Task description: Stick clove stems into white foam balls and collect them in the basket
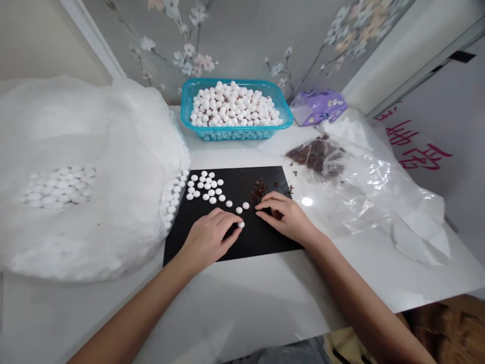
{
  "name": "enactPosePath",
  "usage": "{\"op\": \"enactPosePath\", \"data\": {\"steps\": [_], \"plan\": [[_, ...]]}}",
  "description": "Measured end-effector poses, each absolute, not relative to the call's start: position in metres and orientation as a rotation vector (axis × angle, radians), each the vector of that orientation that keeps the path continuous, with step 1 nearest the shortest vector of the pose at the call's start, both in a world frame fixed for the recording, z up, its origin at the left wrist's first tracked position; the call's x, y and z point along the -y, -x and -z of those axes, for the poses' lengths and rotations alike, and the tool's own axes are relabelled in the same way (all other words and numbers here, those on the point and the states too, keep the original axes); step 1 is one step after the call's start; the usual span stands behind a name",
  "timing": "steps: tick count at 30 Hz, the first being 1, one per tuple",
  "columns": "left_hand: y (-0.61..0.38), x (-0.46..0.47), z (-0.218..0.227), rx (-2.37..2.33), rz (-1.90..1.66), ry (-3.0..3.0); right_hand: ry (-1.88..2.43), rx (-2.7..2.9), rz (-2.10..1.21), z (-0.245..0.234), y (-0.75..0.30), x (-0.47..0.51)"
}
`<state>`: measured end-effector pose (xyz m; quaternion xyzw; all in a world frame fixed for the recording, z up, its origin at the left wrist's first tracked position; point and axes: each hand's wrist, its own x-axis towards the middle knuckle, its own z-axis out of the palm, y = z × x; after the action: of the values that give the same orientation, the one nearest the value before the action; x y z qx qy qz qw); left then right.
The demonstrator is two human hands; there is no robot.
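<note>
Left hand [210,240] grasps white bead [241,224] at its 3 o'clock, over black board [250,245]; right hand [284,217] released, brown crumbs [258,192] at its 10 o'clock.

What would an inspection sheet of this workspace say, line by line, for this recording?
Surface: white table with a black mat on it.
Job's things: loose white pellets and brown crumbs on the mat; blue plastic basket heaped with pellets.
Clutter: bulging white bag; clear plastic bag holding brown bits; purple packet.
Grippers: bare hands; left hand touches a pellet; right hand rests on the mat near the crumbs.
Cables: nothing seen.
Surroundings: floral wallpaper; red characters on a pale panel.
</note>
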<state>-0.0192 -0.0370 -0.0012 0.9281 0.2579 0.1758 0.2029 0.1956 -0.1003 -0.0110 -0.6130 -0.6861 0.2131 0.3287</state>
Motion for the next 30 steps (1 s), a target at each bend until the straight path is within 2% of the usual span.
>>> {"op": "enactPosePath", "data": {"steps": [9,21,30], "plan": [[0.02,0.037,0.004,-0.813,-0.54,-2.509,1.573,1.659,-0.442,0.009,-0.166,0.106],[0.021,0.035,0.015,-0.695,-0.75,-2.383,1.493,1.903,-0.112,0.014,-0.153,0.107],[0.021,0.036,0.011,-0.723,-0.725,-2.406,1.457,1.923,-0.284,0.01,-0.153,0.109]]}}
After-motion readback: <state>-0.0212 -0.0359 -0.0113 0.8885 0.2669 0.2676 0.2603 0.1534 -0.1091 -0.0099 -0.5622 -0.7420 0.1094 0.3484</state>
